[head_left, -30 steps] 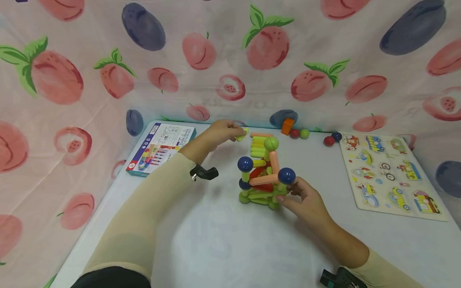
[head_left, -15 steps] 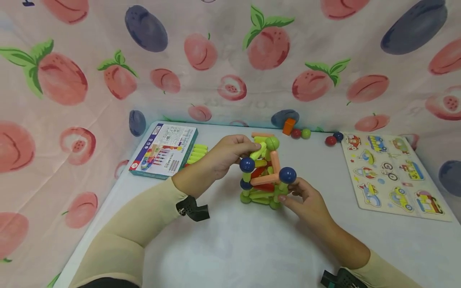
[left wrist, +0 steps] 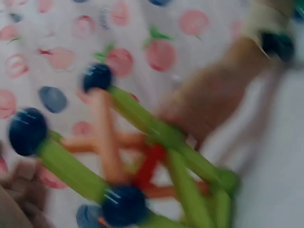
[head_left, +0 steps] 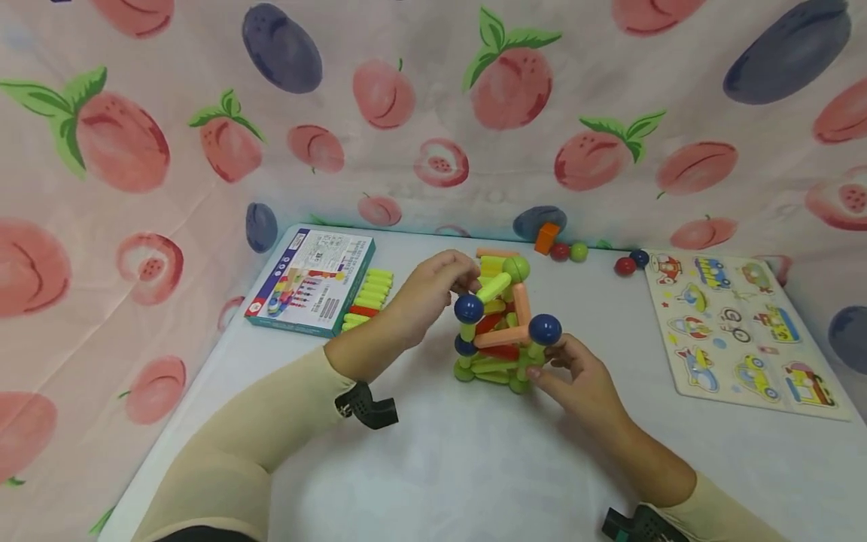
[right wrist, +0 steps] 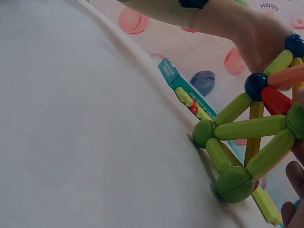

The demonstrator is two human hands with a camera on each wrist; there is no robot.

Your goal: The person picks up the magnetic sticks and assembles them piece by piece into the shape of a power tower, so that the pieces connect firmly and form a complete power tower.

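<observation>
A frame of magnetic sticks and balls (head_left: 500, 336) stands on the white table, with green, orange, red and yellow sticks joined by blue and green balls. A light green stick (head_left: 494, 287) spans its top from a blue ball (head_left: 469, 309) to a green ball (head_left: 516, 268). My left hand (head_left: 433, 290) is beside that stick, its fingers loosely bent and apart from it in the left wrist view, where much is blurred. With thumb and fingers, my right hand (head_left: 582, 380) grips the frame's lower right corner; the frame partly hides those fingertips.
A toy box (head_left: 311, 280) lies at the left, with a row of sticks (head_left: 369, 297) along its side. Behind the frame are more sticks. Loose balls (head_left: 579, 252) and an orange block (head_left: 546, 238) sit at the back. A picture puzzle board (head_left: 745, 331) lies right.
My left hand has brought a light green stick from the back of the table to the frame's top and let go of it. The right hand has kept its hold.
</observation>
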